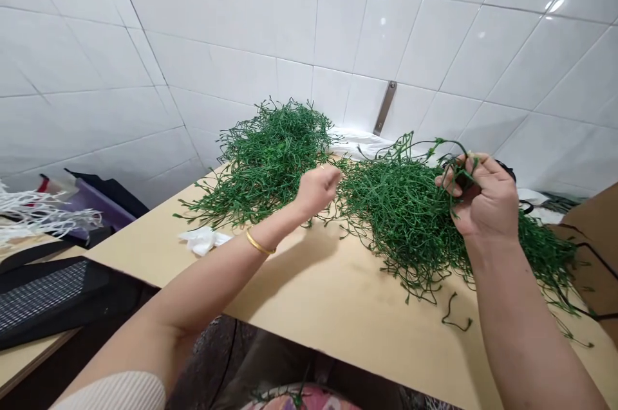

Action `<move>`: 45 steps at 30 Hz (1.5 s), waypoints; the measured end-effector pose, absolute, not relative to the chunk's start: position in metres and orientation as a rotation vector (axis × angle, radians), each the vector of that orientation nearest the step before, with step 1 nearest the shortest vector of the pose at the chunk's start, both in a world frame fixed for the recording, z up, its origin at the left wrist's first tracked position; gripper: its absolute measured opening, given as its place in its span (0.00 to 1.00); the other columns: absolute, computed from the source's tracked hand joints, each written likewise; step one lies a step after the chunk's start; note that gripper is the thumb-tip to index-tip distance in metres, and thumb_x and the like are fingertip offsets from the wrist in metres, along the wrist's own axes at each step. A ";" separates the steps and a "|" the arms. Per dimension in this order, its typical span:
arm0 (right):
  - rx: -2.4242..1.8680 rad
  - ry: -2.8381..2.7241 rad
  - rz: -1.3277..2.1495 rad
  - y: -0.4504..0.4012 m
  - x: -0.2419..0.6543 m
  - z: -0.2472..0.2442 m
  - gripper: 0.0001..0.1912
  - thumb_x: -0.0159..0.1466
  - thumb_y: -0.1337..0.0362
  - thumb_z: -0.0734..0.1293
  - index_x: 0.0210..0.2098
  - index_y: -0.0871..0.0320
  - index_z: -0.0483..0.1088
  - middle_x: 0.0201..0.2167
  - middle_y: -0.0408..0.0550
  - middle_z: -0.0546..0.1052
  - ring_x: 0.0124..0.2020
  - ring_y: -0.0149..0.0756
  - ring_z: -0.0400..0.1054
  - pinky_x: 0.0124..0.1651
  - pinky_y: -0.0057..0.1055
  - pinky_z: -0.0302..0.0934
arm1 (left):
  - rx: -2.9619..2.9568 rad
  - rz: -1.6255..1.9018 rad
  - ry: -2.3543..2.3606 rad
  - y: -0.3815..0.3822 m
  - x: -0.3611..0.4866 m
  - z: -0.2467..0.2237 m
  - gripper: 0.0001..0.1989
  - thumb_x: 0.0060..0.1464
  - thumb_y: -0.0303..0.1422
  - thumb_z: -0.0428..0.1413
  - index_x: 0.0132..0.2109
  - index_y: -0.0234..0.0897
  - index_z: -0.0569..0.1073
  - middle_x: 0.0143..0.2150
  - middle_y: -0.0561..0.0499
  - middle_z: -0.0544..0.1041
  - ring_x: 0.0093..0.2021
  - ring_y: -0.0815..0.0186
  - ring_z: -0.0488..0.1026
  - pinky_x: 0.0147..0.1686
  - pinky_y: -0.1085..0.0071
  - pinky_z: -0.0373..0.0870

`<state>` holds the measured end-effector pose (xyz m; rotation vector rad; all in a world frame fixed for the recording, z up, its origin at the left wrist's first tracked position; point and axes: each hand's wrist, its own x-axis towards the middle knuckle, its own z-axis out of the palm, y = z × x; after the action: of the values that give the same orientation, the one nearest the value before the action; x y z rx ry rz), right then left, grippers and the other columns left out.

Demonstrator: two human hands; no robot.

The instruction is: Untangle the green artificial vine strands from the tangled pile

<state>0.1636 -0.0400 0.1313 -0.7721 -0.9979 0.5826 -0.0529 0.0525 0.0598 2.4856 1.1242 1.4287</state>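
Observation:
My right hand (488,194) is raised over the right-hand pile, its fingers bent round a few thin green artificial stems (451,141). One of them arches out to the left from the fingertips. My left hand (318,190), with a gold bangle on the wrist, is closed in a fist above the gap between two heaps. Whatever its fingers hold, if anything, is hidden. Tangled green stems with small knobby tips make up the left pile (277,156) and the right pile (410,217). A single loose stem (456,316) lies near the right forearm.
The wooden tabletop (309,288) runs up to a white tiled wall (232,17). Crumpled white tissue (203,240) lies left of the piles. White strands (48,214) and a black mesh item (46,294) are at the far left. A cardboard box (596,242) stands at the right edge.

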 end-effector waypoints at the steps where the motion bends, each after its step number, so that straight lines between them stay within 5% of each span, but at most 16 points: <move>1: -0.801 -1.039 0.585 -0.042 0.161 0.132 0.08 0.48 0.62 0.69 0.22 0.59 0.66 0.20 0.39 0.67 0.17 0.23 0.60 0.16 0.22 0.47 | 2.237 1.541 1.158 0.053 -0.058 0.067 0.11 0.53 0.32 0.47 0.25 0.35 0.68 0.21 0.52 0.67 0.24 0.71 0.62 0.26 0.73 0.59; 4: -0.907 -1.174 0.604 -0.048 0.153 0.127 0.10 0.49 0.59 0.69 0.21 0.59 0.67 0.21 0.40 0.67 0.19 0.22 0.60 0.15 0.20 0.44 | 1.723 1.664 1.035 0.035 -0.068 0.081 0.12 0.51 0.36 0.50 0.24 0.35 0.67 0.20 0.53 0.67 0.20 0.73 0.60 0.22 0.74 0.57; 10: -1.098 -1.357 0.700 -0.053 0.141 0.106 0.10 0.54 0.58 0.67 0.23 0.59 0.68 0.24 0.41 0.67 0.22 0.21 0.57 0.17 0.17 0.50 | 1.790 1.493 0.861 -0.031 -0.063 0.076 0.16 0.53 0.39 0.50 0.24 0.33 0.71 0.22 0.51 0.68 0.24 0.73 0.63 0.26 0.73 0.58; 17: -1.148 -1.508 0.800 -0.055 0.132 0.097 0.11 0.55 0.55 0.67 0.26 0.57 0.69 0.25 0.43 0.66 0.24 0.24 0.55 0.18 0.18 0.50 | 1.775 1.310 0.912 -0.039 -0.056 0.050 0.13 0.39 0.39 0.61 0.29 0.33 0.72 0.29 0.51 0.70 0.31 0.71 0.64 0.31 0.73 0.60; 21: -1.160 -1.593 0.869 -0.056 0.129 0.096 0.12 0.56 0.55 0.66 0.27 0.58 0.69 0.26 0.44 0.66 0.24 0.24 0.56 0.19 0.19 0.52 | 1.493 1.175 0.871 -0.029 -0.051 0.043 0.12 0.45 0.40 0.57 0.32 0.34 0.72 0.29 0.52 0.69 0.30 0.72 0.63 0.30 0.73 0.58; 25: -1.158 -1.641 0.872 -0.058 0.126 0.099 0.13 0.55 0.54 0.66 0.27 0.58 0.69 0.26 0.44 0.66 0.24 0.24 0.55 0.19 0.20 0.51 | 1.292 1.099 0.871 -0.017 -0.045 0.046 0.15 0.49 0.43 0.52 0.26 0.34 0.69 0.25 0.54 0.67 0.27 0.73 0.59 0.27 0.72 0.53; 36: -1.268 -1.739 0.587 -0.056 0.130 0.092 0.10 0.56 0.56 0.66 0.32 0.56 0.70 0.19 0.40 0.63 0.20 0.24 0.54 0.20 0.24 0.50 | 1.072 0.906 0.800 -0.006 -0.045 0.044 0.15 0.30 0.31 0.65 0.21 0.33 0.65 0.22 0.57 0.66 0.25 0.76 0.61 0.27 0.73 0.53; 40: -1.432 -1.957 0.322 -0.063 0.137 0.088 0.12 0.58 0.57 0.63 0.36 0.56 0.72 0.20 0.42 0.70 0.21 0.28 0.62 0.24 0.26 0.55 | 0.941 0.820 0.684 -0.002 -0.053 0.046 0.14 0.32 0.30 0.65 0.23 0.33 0.66 0.25 0.55 0.69 0.25 0.76 0.63 0.26 0.75 0.55; 45: -1.469 -2.183 0.282 -0.072 0.152 0.076 0.14 0.61 0.57 0.59 0.32 0.56 0.74 0.35 0.46 0.78 0.35 0.36 0.71 0.34 0.27 0.63 | 0.826 0.804 0.607 -0.005 -0.058 0.047 0.16 0.29 0.31 0.66 0.24 0.33 0.65 0.26 0.55 0.70 0.26 0.74 0.65 0.25 0.75 0.57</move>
<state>0.1517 -0.0722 0.0765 -1.4693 -2.1835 0.2822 -0.0584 -0.0048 0.0470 0.8264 0.6066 0.8036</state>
